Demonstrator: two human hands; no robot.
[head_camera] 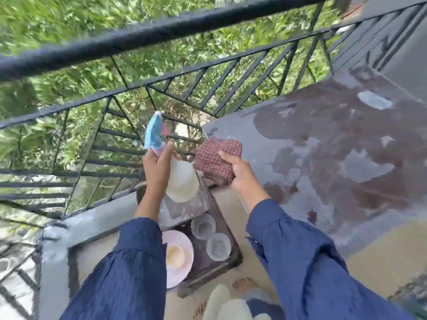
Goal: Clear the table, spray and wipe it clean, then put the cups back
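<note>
My left hand (158, 162) grips the neck of a white spray bottle (182, 181) with a blue trigger head (154, 132), held above a low side table. My right hand (240, 174) holds a folded red checked cloth (215, 158) at the near-left corner of the dark table (335, 146), whose top shows wet patches and streaks. On the low side table (221, 255) below stand two clear glass cups (203, 225) (218, 247) and a pink plate (182, 245) with a small cream cup (175, 256) on it.
A black metal railing (161, 31) curves round the balcony, with green foliage beyond. A glass slab (184, 209) lies on the side table. A pale round mark (374, 100) shows at the dark table's far side. My bare feet (245, 284) stand on tan floor.
</note>
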